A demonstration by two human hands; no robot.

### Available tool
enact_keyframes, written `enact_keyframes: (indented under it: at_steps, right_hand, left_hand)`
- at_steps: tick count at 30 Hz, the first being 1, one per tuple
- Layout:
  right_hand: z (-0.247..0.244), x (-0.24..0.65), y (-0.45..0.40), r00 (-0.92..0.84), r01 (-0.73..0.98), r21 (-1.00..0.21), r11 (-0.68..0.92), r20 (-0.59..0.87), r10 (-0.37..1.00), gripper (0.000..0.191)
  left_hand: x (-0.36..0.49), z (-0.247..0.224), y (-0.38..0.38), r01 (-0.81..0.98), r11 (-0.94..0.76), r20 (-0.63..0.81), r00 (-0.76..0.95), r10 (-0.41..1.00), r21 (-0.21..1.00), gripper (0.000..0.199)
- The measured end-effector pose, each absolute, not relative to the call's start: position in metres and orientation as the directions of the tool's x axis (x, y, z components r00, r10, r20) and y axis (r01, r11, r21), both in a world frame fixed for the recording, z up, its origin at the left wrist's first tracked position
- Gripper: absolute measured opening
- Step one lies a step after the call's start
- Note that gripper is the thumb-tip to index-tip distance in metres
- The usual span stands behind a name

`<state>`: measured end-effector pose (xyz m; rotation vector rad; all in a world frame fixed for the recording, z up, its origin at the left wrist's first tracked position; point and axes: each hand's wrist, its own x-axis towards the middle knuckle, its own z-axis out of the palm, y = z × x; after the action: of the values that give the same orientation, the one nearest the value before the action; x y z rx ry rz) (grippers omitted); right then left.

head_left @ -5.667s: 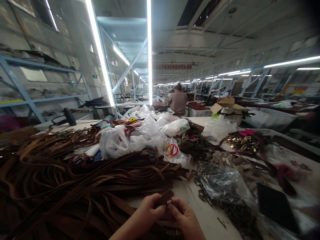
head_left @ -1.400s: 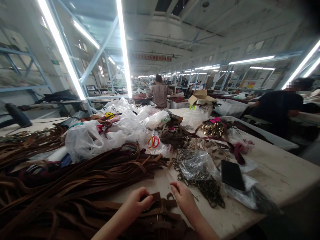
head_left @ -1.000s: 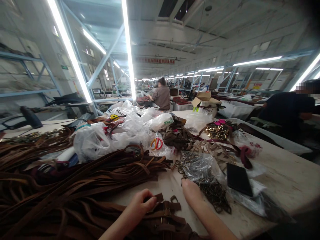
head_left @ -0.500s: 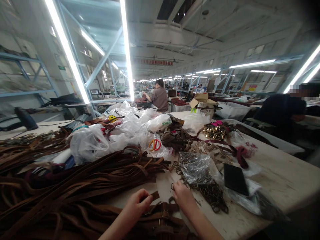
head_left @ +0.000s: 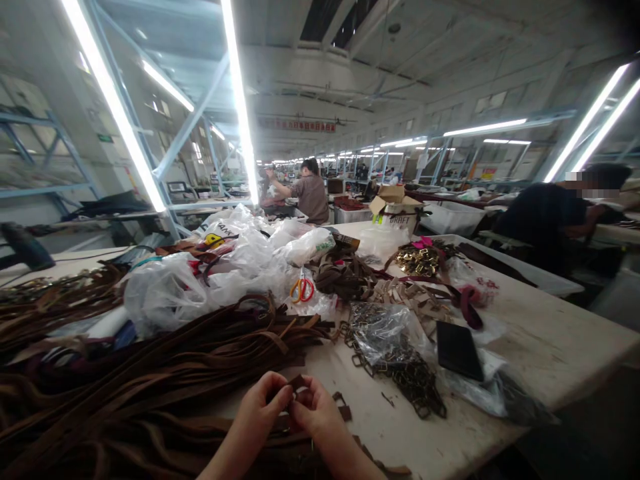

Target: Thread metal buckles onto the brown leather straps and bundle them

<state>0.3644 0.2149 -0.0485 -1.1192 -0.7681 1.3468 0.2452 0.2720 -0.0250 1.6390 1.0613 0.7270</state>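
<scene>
My left hand is closed on a brown leather strap, pinching it near its end. Against it, my right hand has its fingers bent round the same strap end. Whether a small metal buckle sits between those fingers is hidden. Below both hands lie more brown straps, with bits of metal glinting on them. To the right is a heap of dark metal buckles, partly under a clear plastic bag. A thick bundle of long brown straps spreads over the left of the table.
Red-and-yellow-handled scissors lie before white plastic bags. A black flat object rests right of the buckles. Beyond are brass-coloured hardware, an open carton and a white bin. Two people work farther off.
My right hand has left the edge of the buckle heap and moved left to meet my left hand at the strap end. The whole view has shifted slightly.
</scene>
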Motion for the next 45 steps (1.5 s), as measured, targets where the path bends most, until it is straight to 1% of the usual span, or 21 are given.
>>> enact_keyframes:
  at_steps: [2,3,5,8,10,13,15,17,19,21,23,25,29,31,33,35,37,39,42,45]
  right_hand:
    - [-0.048,0.368,0.214,0.139,-0.260,-0.963,-0.075,-0.114,0.984,0.037]
    - [-0.048,0.371,0.213,0.157,-0.253,-0.965,-0.071,-0.114,0.981,0.036]
    - [-0.044,0.375,0.212,0.209,-0.348,-0.930,-0.117,-0.199,0.958,0.035]
    - [-0.038,0.379,0.211,0.238,-0.612,-0.772,-0.171,-0.386,0.891,0.038]
    - [-0.034,0.378,0.210,0.195,-0.743,-0.649,-0.162,-0.442,0.875,0.036]
    - [-0.030,0.377,0.210,0.132,-0.836,-0.526,-0.156,-0.469,0.874,0.033]
    - [-0.029,0.377,0.209,0.103,-0.857,-0.488,-0.169,-0.481,0.871,0.032]
    - [-0.029,0.377,0.209,0.081,-0.859,-0.477,-0.186,-0.486,0.870,0.030]
    - [-0.028,0.376,0.207,0.038,-0.840,-0.491,-0.230,-0.475,0.879,0.028]
    - [-0.029,0.374,0.207,-0.016,-0.802,-0.525,-0.286,-0.459,0.888,0.028]
    - [-0.030,0.370,0.208,-0.041,-0.757,-0.567,-0.325,-0.455,0.889,0.028]
    - [-0.033,0.366,0.213,-0.023,-0.709,-0.625,-0.328,-0.445,0.895,0.029]
    - [-0.043,0.361,0.227,0.008,-0.588,-0.739,-0.329,-0.412,0.911,0.032]
    - [-0.048,0.361,0.236,0.041,-0.548,-0.763,-0.344,-0.435,0.899,0.034]
    - [-0.053,0.359,0.244,0.070,-0.523,-0.770,-0.364,-0.465,0.883,0.035]
    - [-0.058,0.357,0.251,0.076,-0.512,-0.770,-0.381,-0.482,0.873,0.034]
    - [-0.061,0.353,0.256,0.078,-0.504,-0.771,-0.389,-0.489,0.869,0.032]
    - [-0.063,0.349,0.259,0.084,-0.495,-0.776,-0.390,-0.489,0.868,0.029]
    - [-0.062,0.345,0.259,0.101,-0.476,-0.796,-0.374,-0.472,0.876,0.028]
    - [-0.060,0.343,0.256,0.120,-0.440,-0.826,-0.352,-0.443,0.888,0.027]
  left_hand:
    - [0.244,-0.024,0.271,0.290,-0.127,-0.014,0.439,0.898,0.948,0.026]
    - [0.243,-0.024,0.270,0.284,-0.134,-0.004,0.438,0.899,0.949,0.026]
    - [0.243,-0.023,0.270,0.263,-0.125,0.001,0.426,0.905,0.957,0.026]
    - [0.243,-0.024,0.270,0.239,-0.059,-0.042,0.398,0.917,0.969,0.026]
    - [0.244,-0.023,0.270,0.227,-0.014,-0.076,0.383,0.921,0.974,0.027]
    - [0.243,-0.023,0.269,0.198,0.030,-0.102,0.364,0.926,0.980,0.029]
    - [0.243,-0.023,0.269,0.191,0.052,-0.127,0.405,0.906,0.980,0.032]
    - [0.242,-0.022,0.269,0.210,0.079,-0.173,0.479,0.860,0.975,0.034]
    - [0.241,-0.021,0.269,0.235,0.079,-0.201,0.557,0.806,0.969,0.034]
    - [0.240,-0.019,0.269,0.238,0.028,-0.167,0.589,0.791,0.971,0.034]
    - [0.239,-0.018,0.269,0.234,-0.049,-0.092,0.554,0.828,0.971,0.034]
    - [0.237,-0.019,0.271,0.255,-0.139,-0.014,0.516,0.856,0.957,0.035]
    - [0.232,-0.024,0.277,0.308,-0.383,0.122,0.620,0.775,0.871,0.023]
    - [0.230,-0.026,0.281,0.330,-0.446,0.169,0.614,0.771,0.832,0.020]
    - [0.228,-0.025,0.282,0.350,-0.440,0.176,0.582,0.794,0.827,0.021]
    - [0.228,-0.022,0.283,0.367,-0.408,0.143,0.572,0.808,0.836,0.022]
    - [0.227,-0.020,0.283,0.416,-0.392,0.105,0.565,0.819,0.820,0.023]
    - [0.226,-0.020,0.286,0.512,-0.408,0.089,0.538,0.839,0.756,0.023]
    - [0.224,-0.025,0.290,0.664,-0.398,0.091,0.448,0.890,0.633,0.015]
    - [0.224,-0.030,0.292,0.737,-0.377,0.090,0.399,0.913,0.561,0.007]
